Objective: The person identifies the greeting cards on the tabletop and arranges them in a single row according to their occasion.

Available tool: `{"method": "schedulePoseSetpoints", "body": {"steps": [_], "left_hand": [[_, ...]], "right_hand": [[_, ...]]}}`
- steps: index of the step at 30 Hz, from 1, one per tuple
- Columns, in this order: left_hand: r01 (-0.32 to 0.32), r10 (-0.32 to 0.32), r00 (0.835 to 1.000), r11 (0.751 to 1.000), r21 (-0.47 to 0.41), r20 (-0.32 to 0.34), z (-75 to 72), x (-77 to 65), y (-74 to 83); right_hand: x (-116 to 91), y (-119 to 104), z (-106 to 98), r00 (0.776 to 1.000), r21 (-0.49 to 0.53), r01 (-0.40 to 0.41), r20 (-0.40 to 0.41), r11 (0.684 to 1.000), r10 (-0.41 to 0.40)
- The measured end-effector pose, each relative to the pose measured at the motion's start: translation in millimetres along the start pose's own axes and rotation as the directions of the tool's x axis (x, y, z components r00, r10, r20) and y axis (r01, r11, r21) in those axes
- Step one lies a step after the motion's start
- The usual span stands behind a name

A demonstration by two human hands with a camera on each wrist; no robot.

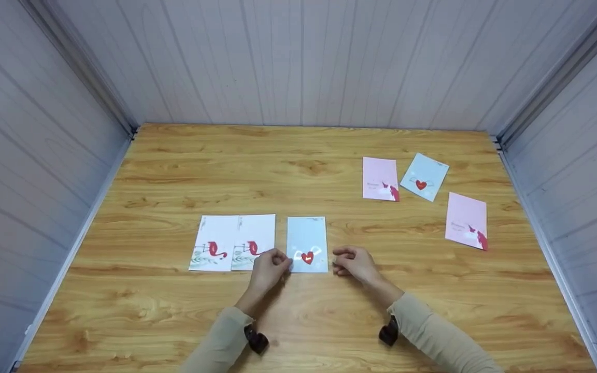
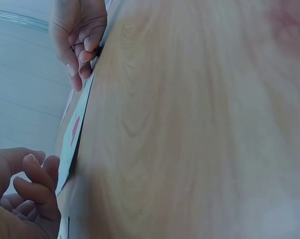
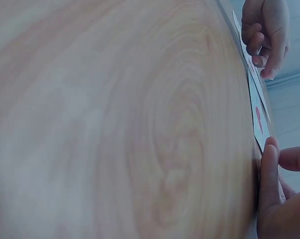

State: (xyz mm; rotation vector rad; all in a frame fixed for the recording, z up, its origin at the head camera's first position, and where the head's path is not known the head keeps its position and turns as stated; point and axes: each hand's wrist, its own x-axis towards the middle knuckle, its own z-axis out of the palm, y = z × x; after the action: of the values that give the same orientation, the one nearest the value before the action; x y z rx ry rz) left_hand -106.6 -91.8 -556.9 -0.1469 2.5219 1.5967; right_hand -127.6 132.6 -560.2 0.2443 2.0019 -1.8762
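Observation:
A light blue card (image 1: 307, 238) with a red winged heart lies flat on the table between the two hands. At its lower left edge is my left hand (image 1: 269, 270), fingers loosely bent and thumb by the corner. That hand partly covers one of two white flamingo cards, the right one (image 1: 257, 228); the other flamingo card (image 1: 210, 243) adjoins it on the left. Just beyond the blue card's right edge, my right hand (image 1: 358, 265) rests low over the wood with loosely bent fingers. Neither hand grips anything. In the right wrist view, the right fingertips (image 3: 271, 147) show near the card's edge.
At the back right lie a pink card (image 1: 379, 176) and a second blue heart card (image 1: 425, 176) set at a slant. Another pink card (image 1: 465, 220) lies nearer on the right. Pale panel walls (image 1: 298, 62) enclose the wooden table (image 1: 174, 171) at the back and sides.

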Motion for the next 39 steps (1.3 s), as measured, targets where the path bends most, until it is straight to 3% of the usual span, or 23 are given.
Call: {"method": "schedulePoseSetpoints", "body": {"steps": [6,15,24,31,35,39], "left_hand": [[-0.043,0.043,0.999,0.998,-0.038,-0.005,8.1,2.6,9.3],[-0.068,0.077,0.995,0.989,-0.130,0.068,30.6,8.1,23.3],[-0.118,0.132,0.984,0.986,-0.113,0.117,54.1,15.7,40.8],[-0.071,0.095,0.981,0.987,-0.145,0.172,73.3,21.3,54.9],[-0.067,0.094,0.978,0.987,-0.149,0.188,81.9,26.0,64.8],[-0.102,0.120,0.976,0.989,-0.110,0.182,90.4,34.3,73.8]], "right_hand": [[0.5,-1.1,-13.2,0.999,-0.002,-0.010,-0.043,1.000,0.010],[-0.7,-2.9,-40.0,0.998,0.003,-0.017,-0.066,1.000,0.017],[-2.6,-2.0,-73.3,0.991,0.037,-0.021,-0.133,0.999,0.026],[-4.8,-3.3,-102.2,0.985,0.063,-0.018,-0.170,0.998,0.029],[-4.5,-3.6,-117.8,0.980,0.073,-0.024,-0.198,0.997,0.038],[-2.9,-5.1,-131.0,0.974,0.089,-0.030,-0.222,0.996,0.049]]}}
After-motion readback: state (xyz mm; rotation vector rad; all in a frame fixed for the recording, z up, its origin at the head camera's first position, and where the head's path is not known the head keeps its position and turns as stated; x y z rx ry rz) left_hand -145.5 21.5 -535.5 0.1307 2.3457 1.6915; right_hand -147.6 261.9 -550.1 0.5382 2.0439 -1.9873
